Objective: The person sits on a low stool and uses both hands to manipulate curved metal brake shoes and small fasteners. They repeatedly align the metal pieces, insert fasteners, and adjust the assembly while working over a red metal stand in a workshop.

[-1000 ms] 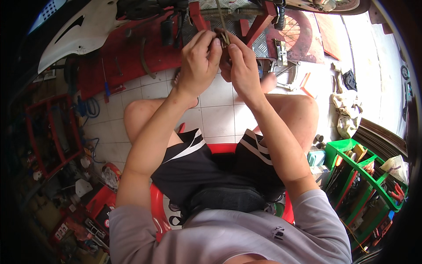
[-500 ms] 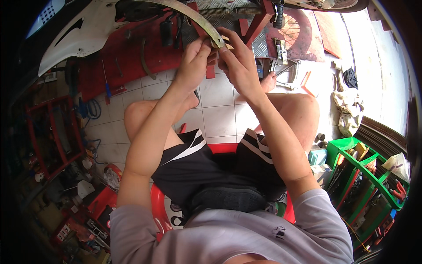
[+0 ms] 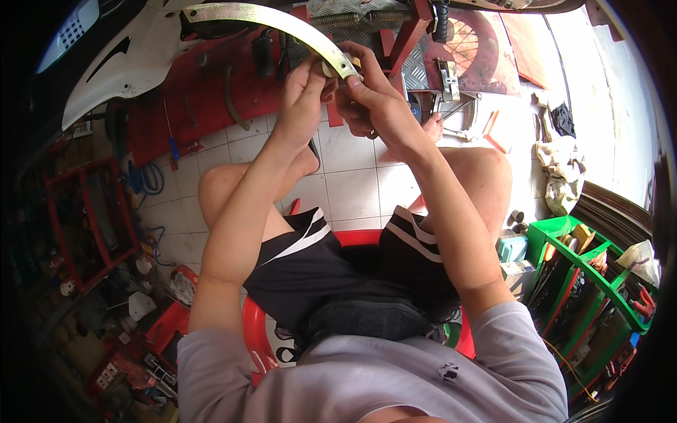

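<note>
The right hand [image 3: 381,99] pinches the end of a curved, pale metal strip [image 3: 293,27]; the left hand [image 3: 303,95] curls beside it, its exact grip impossible to tell.

I wear a pale grey short-sleeved fabric shirt [image 3: 395,366], a dark mark [image 3: 447,371] on its front; below the shirt, white-striped black shorts [image 3: 300,282].

Curved yellowish metal strip [image 3: 289,25], holed lower end in fingers [image 3: 358,87], arches up-left.

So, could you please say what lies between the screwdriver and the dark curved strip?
The head view shows a thin dark piece on the red mat.
</note>
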A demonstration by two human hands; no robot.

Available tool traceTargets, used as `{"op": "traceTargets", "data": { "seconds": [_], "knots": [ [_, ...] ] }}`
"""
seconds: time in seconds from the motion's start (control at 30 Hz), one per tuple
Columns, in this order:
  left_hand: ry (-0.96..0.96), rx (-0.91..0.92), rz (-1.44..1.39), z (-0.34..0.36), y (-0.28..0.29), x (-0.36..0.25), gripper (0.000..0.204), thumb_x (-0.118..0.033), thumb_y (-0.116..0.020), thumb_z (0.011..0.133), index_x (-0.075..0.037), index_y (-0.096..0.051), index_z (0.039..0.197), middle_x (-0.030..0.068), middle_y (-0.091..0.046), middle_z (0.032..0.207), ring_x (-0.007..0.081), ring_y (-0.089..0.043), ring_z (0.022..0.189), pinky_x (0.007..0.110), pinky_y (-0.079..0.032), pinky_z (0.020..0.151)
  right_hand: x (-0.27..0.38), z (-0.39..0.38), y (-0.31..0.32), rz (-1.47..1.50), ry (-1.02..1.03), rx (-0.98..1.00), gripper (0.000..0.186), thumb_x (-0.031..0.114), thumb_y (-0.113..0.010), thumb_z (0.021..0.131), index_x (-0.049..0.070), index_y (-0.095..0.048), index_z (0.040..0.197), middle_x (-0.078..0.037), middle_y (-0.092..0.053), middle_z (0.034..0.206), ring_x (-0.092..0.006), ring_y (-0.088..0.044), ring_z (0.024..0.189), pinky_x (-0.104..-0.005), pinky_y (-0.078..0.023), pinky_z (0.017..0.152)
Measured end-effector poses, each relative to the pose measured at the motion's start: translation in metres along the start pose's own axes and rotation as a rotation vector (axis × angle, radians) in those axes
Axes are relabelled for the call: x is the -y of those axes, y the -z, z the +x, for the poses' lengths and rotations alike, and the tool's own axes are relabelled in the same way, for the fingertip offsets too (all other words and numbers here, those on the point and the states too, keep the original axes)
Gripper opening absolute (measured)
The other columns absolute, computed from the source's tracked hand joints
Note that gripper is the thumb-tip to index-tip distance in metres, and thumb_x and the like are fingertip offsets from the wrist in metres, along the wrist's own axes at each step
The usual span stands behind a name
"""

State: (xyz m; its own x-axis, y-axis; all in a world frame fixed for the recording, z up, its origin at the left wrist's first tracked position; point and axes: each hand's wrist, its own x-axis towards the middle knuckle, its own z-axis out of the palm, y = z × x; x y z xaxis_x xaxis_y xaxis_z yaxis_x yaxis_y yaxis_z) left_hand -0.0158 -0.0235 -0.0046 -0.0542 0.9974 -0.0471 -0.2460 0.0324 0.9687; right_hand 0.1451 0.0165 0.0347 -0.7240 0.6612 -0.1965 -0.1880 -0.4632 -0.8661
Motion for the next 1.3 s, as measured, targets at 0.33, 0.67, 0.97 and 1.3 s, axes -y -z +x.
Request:
{"op": "traceTargets", "data": {
  "seconds": [0.33,0.67,0.97,1.3],
  "knots": [
    [-0.065,-0.015,0.07,-0.004,-0.01,-0.006,0.033,-0.028,-0.041,0.105,-0.003,-0.053,0.123,0.0043,-0.062,0.106,0.0089,-0.061,0.09,0.025,-0.05,0.079,-0.008,0.001,0.002,0.175,-0.004,0.076,0.033,0.023,-0.041,0.102,0.015,-0.027,0.131,-0.005,-0.052,0.08,-0.0064,-0.03,0.054,-0.0226,-0.024,0.046],
    [-0.269,-0.03,0.235,-0.005,-0.014,-0.014,0.026,-0.019,-0.042,0.104,0.0,-0.056,0.114,0.0011,-0.063,0.096,0.006,-0.054,0.083,0.023,-0.045,0.073,-0.002,0.001,0.002,0.11,0.026,0.116,0.03,0.025,-0.043,0.102,0.012,-0.029,0.125,0.0,-0.039,0.069,-0.0066,-0.03,0.054,-0.0228,-0.025,0.046],
    [-0.079,-0.069,0.105,-0.009,-0.011,-0.01,0.023,-0.022,-0.04,0.105,-0.006,-0.054,0.114,-0.0015,-0.057,0.092,0.0032,-0.048,0.075,0.021,-0.041,0.068,0.002,0.002,0.0,-0.08,0.096,0.033,0.054,0.02,-0.053,0.098,0.004,-0.021,0.14,-0.012,-0.061,0.091,-0.012,-0.049,0.055,-0.0245,-0.037,0.042],
    [-0.181,-0.13,0.193,-0.001,-0.014,-0.005,0.017,-0.015,-0.042,0.103,-0.007,-0.056,0.097,-0.006,-0.045,0.075,0.0024,-0.035,0.064,0.02,-0.03,0.057,-0.002,0.011,0.025,-0.339,-0.024,-0.257,0.082,0.034,-0.078,0.08,-0.003,-0.037,0.14,-0.013,-0.067,0.087,-0.0154,-0.066,0.06,-0.0278,-0.056,0.054]
  ]
}}
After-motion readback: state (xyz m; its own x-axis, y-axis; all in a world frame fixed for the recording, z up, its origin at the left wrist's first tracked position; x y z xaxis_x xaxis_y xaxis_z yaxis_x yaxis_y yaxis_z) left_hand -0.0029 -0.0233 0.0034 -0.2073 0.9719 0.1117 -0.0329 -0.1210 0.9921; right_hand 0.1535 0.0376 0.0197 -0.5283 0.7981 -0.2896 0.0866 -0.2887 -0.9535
